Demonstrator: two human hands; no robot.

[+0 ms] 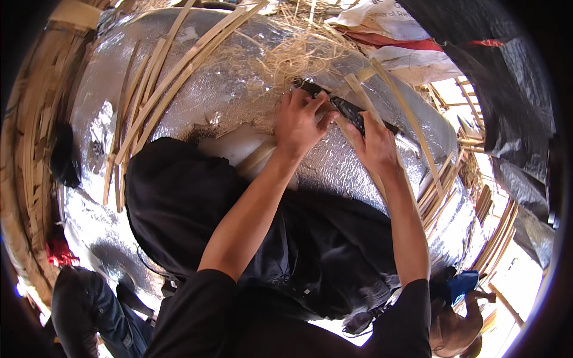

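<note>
My left hand [302, 121] is closed, its fingers bent against a long dark bar-like piece [310, 88] lying on the silver sheet. What its fingertips pinch is hidden. My right hand [377, 143] is closed on a dark grey tool [348, 112] that sticks out past thumb and forefinger toward the left hand; its kind cannot be made out. A pale bamboo strip [360, 94] runs under the right fingers. Another strip [255, 160] slants beneath my left forearm, near a pale smooth lump [236, 143] beside my black-clad leg.
Long bamboo strips [173, 83] lie to the left on the silver foil sheet [233, 65]. Curly shavings [304, 56] are heaped beyond my hands. More strips [498, 238] lie right, near a crouching person [456, 325]. Another person's jeans [113, 313] show lower left. White sacks [388, 30] stand far right.
</note>
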